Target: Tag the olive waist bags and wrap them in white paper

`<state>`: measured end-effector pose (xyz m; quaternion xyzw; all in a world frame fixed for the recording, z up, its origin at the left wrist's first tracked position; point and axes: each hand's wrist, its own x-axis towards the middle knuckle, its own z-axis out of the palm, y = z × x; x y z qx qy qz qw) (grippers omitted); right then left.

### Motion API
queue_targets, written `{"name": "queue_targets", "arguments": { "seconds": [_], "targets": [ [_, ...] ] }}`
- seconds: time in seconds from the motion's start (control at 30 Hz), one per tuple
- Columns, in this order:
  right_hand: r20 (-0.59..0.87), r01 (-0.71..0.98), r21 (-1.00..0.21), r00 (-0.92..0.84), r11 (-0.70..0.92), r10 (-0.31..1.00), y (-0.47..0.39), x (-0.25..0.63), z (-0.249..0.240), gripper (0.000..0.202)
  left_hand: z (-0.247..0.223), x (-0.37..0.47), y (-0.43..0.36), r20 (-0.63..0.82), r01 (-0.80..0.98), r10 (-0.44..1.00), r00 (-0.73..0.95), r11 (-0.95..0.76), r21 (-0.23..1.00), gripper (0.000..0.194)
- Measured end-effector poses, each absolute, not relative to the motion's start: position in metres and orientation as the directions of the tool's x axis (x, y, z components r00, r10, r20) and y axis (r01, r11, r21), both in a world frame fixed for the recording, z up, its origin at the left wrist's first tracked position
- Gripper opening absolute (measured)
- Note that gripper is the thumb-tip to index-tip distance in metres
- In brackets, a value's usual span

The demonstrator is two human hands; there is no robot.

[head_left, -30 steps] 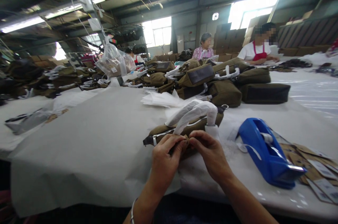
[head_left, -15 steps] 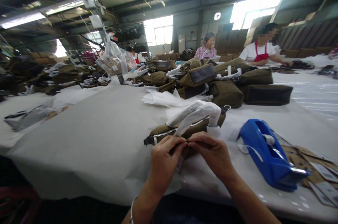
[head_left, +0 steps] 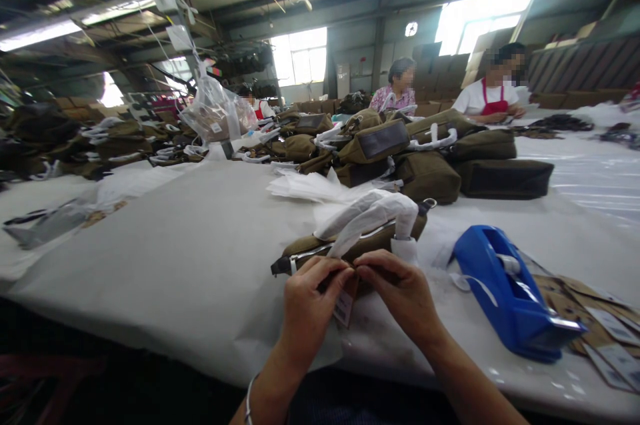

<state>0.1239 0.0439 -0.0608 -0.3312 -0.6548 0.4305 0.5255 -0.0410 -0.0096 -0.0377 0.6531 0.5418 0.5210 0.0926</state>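
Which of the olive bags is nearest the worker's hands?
The bag alone at the front, just beyond the left hand and right hand; the other bags are heaped farther back.

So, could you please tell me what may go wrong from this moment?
Two possible risks. The left hand and right hand pinch at the top of the labelled tag; such a small hold might slip. Also, the loose white strip at the blue tape dispenser could catch the right hand if it moves that way.
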Motion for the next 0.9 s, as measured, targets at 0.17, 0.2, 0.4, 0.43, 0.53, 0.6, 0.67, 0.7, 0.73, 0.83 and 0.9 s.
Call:
{"name": "queue_targets", "arguments": {
  "seconds": [0.17,0.2,0.4,0.43,0.53,0.6,0.67,0.7,0.73,0.83,0.9],
  "targets": [
    [0.409,-0.019,-0.909,-0.225,0.415,0.885,0.044,0.124,-0.06,0.007,-0.037,-0.041,-0.01,0.58,0.616,0.806,-0.116,-0.4,0.679,0.006],
    [0.409,-0.019,-0.909,-0.225,0.416,0.884,0.044,0.124,-0.06,0.007,-0.037,-0.041,-0.01,0.583,0.615,0.804,-0.113,-0.405,0.677,0.007],
    [0.421,-0.037,-0.904,-0.238,0.425,0.875,0.043,0.124,-0.064,0.007,-0.038,-0.041,-0.01,0.582,0.603,0.806,-0.11,-0.411,0.684,0.007],
    [0.429,-0.036,-0.901,-0.241,0.433,0.871,0.043,0.124,-0.064,0.005,-0.039,-0.041,-0.01,0.583,0.598,0.805,-0.111,-0.415,0.686,0.008],
    [0.472,-0.023,-0.877,-0.24,0.481,0.849,0.042,0.123,-0.064,0.001,-0.039,-0.039,-0.01,0.583,0.574,0.803,-0.126,-0.42,0.703,0.011],
    [0.504,-0.035,-0.859,-0.235,0.511,0.831,0.042,0.122,-0.065,0.005,-0.041,-0.039,-0.009,0.568,0.552,0.811,-0.142,-0.411,0.725,0.012],
    [0.53,-0.067,-0.845,-0.233,0.53,0.816,0.043,0.12,-0.068,0.009,-0.044,-0.039,-0.009,0.546,0.533,0.824,-0.152,-0.397,0.747,0.012],
    [0.538,-0.087,-0.841,-0.233,0.534,0.81,0.043,0.119,-0.069,0.01,-0.046,-0.04,-0.008,0.534,0.525,0.832,-0.154,-0.388,0.757,0.012],
    [0.544,-0.103,-0.838,-0.232,0.536,0.806,0.044,0.118,-0.07,0.01,-0.047,-0.041,-0.008,0.522,0.52,0.839,-0.155,-0.38,0.764,0.012],
    [0.544,-0.101,-0.838,-0.234,0.536,0.806,0.043,0.115,-0.071,0.011,-0.05,-0.044,-0.006,0.506,0.527,0.849,-0.152,-0.363,0.768,0.007],
    [0.547,-0.064,-0.832,-0.26,0.551,0.796,0.04,0.119,-0.068,0.015,-0.049,-0.047,-0.004,0.51,0.546,0.849,-0.138,-0.364,0.754,0.004]
  ]
}}
